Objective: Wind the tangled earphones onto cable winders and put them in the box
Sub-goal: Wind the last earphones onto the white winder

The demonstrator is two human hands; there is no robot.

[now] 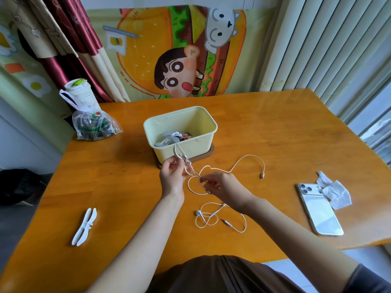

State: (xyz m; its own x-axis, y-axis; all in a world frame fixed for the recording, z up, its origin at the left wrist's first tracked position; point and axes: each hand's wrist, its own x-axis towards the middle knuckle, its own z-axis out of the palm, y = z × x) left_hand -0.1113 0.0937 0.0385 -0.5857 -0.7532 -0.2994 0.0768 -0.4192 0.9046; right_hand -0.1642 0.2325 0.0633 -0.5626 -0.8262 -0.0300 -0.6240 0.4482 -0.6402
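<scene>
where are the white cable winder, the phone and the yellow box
white cable winder [84, 227]: head view, on its middle hub
phone [320, 210]: head view, on the middle of its back
yellow box [196, 146]: head view, on its front wall

Bright daylight enters from the window [374, 132] at right. It leaves soft glare on the worktop [264, 123]. Wide-angle distortion bends the edges; focus is mildly soft.

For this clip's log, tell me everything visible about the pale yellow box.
The pale yellow box is rectangular with rounded corners, plastic-looking, open-topped and upright on a brown slab at mid table. Inside lie tangled white cables and something pinkish. One white cord runs over its near rim to the left hand.
</scene>
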